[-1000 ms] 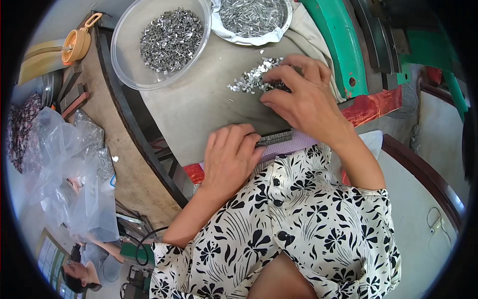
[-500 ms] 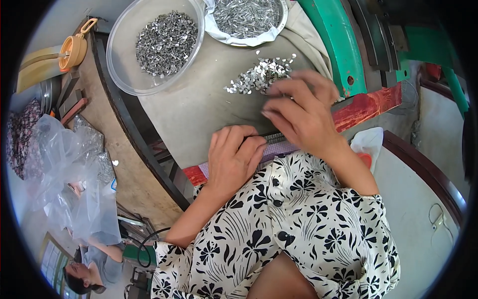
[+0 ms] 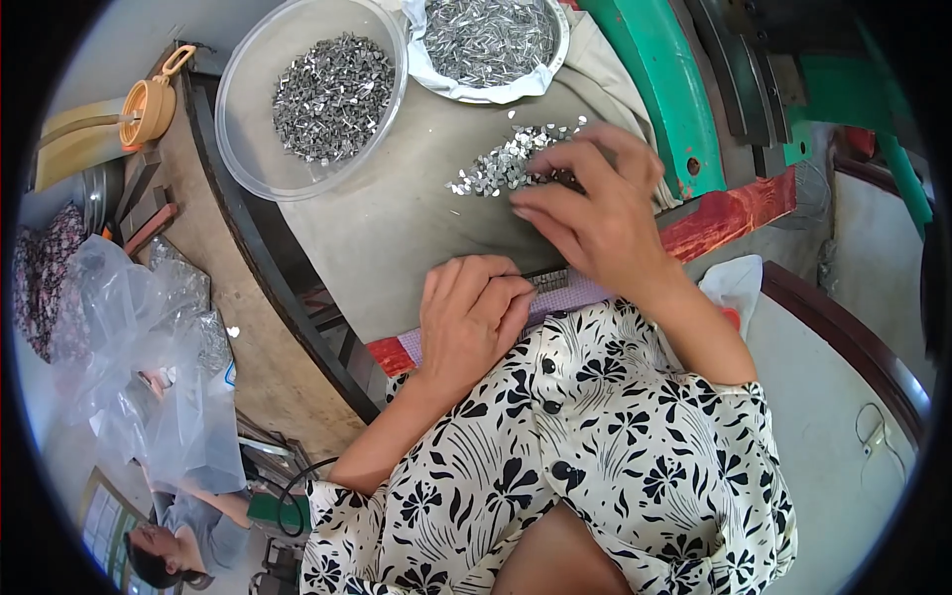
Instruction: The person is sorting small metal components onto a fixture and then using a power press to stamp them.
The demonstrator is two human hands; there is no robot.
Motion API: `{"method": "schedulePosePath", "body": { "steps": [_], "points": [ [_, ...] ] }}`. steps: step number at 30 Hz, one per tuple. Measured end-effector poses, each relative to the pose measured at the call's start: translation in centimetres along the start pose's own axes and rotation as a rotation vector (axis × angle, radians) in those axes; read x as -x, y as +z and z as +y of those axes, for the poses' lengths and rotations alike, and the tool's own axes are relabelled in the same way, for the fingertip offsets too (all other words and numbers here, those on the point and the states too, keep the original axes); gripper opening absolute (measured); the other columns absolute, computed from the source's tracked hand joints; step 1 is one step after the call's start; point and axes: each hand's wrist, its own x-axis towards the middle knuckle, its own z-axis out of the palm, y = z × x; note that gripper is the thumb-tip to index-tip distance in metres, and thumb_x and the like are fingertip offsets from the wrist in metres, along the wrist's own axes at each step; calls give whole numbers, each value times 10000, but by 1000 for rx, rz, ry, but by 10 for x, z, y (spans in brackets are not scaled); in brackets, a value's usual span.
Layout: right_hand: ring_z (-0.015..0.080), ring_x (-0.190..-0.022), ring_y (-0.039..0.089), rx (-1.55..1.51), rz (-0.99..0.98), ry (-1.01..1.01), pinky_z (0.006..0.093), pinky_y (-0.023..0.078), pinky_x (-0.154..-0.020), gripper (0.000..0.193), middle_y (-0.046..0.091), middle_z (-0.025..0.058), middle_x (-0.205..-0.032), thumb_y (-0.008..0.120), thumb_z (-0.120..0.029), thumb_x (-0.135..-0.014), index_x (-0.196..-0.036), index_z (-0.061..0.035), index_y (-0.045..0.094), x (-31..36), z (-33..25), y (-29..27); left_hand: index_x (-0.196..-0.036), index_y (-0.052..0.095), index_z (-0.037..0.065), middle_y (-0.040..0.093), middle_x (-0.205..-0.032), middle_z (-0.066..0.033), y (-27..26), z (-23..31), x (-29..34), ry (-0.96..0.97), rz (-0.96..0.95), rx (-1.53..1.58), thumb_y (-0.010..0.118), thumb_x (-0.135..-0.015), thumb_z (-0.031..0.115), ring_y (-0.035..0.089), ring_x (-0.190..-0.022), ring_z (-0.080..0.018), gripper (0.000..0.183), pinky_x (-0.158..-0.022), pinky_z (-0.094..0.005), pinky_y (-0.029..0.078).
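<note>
My left hand (image 3: 470, 315) rests near the table's front edge, its fingers bent together. They close on one end of a ridged grey metal strip (image 3: 548, 281), which lies by a purple checked cloth (image 3: 565, 299); the fingers hide part of it. Farther right, my right hand (image 3: 607, 203) hangs over a loose pile of small, shiny flat metal pieces (image 3: 496, 169). Its thumb and forefinger tips come together at the pile's near side, and whatever is between them is too small to make out. The other fingers curl over the pile's right part and cover it.
A clear plastic tub (image 3: 226, 129) of small metal parts stands at the far left of the grey work cloth (image 3: 367, 238). Beside it is a lined bowl (image 3: 563, 40) of thin metal pins. A green machine frame (image 3: 650, 84) borders the right. Another person (image 3: 193, 531) sits lower left.
My right hand has shifted slightly left over the pile, and its thumb and forefinger have moved up toward the pieces. My left hand stays almost in place at the strip.
</note>
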Motion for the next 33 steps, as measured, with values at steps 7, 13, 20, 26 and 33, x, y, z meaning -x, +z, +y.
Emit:
{"method": "schedulePosePath", "body": {
  "steps": [7,13,20,26,33],
  "points": [
    [284,-1162,496,21,-39,15,455,288,-958,139,643,-55,-1077,815,-177,-692,-793,-158,722,-24,-13,14,-968,657,86,609,-1050,-47,-4,-2,1,-39,-65,32,789,-739,111,581,-934,-254,266,-813,-379,421],
    [291,-1176,496,1,-19,41,436,283,-977,183,658,-64,-1072,816,-161,-660,-813,-171,715,-1,-15,-10,-981,650,77,603,-1060,-65,-8,-4,4,-46,-61,61,793,-743,114,580,-940,-265,280,-804,-385,420],
    [273,-1153,494,99,-65,18,401,299,-963,215,650,-73,-1037,833,-194,-644,-843,-203,753,55,-25,-29,-952,659,87,605,-1046,-46,-5,-4,1,-4,-59,32,779,-747,111,572,-924,-256,238,-790,-386,417],
    [258,-1129,496,-38,-78,87,417,289,-933,149,643,-92,-1042,797,-209,-711,-854,-216,754,47,-21,-24,-920,665,96,604,-1022,-32,-5,-2,-1,26,-61,-16,759,-758,107,572,-915,-244,188,-794,-379,417],
    [241,-1127,508,25,-11,-66,420,305,-938,198,635,-65,-1079,770,-193,-701,-896,-218,750,-12,-3,7,-922,663,61,611,-1000,-73,-15,-6,-10,-49,38,69,755,-743,39,589,-882,-276,202,-757,-387,456]
  ]
}}
